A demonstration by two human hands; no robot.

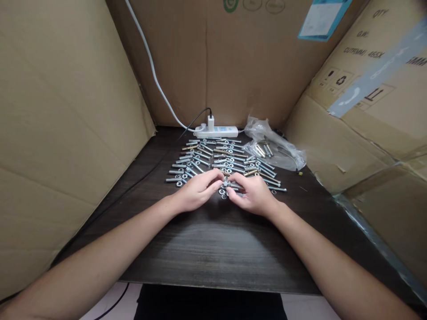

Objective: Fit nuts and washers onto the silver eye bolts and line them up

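Note:
My left hand is closed, its thumb and fingertips pinched at the hex nut on the end of a metal expansion bolt. From the other side my right hand grips the expansion bolt between thumb and fingers, with washers showing behind the nut. The fingers partly cover the bolt. Beneath and just in front of my hands lie loose washers. Beyond them, rows of silver and brass-coloured bolts, sleeves and washers spread over the dark table.
A white power strip with a plugged-in charger stands behind the rows. To its right lies a clear plastic bag with several bolts inside. Cardboard walls enclose the back and sides. A black cable crosses the left side.

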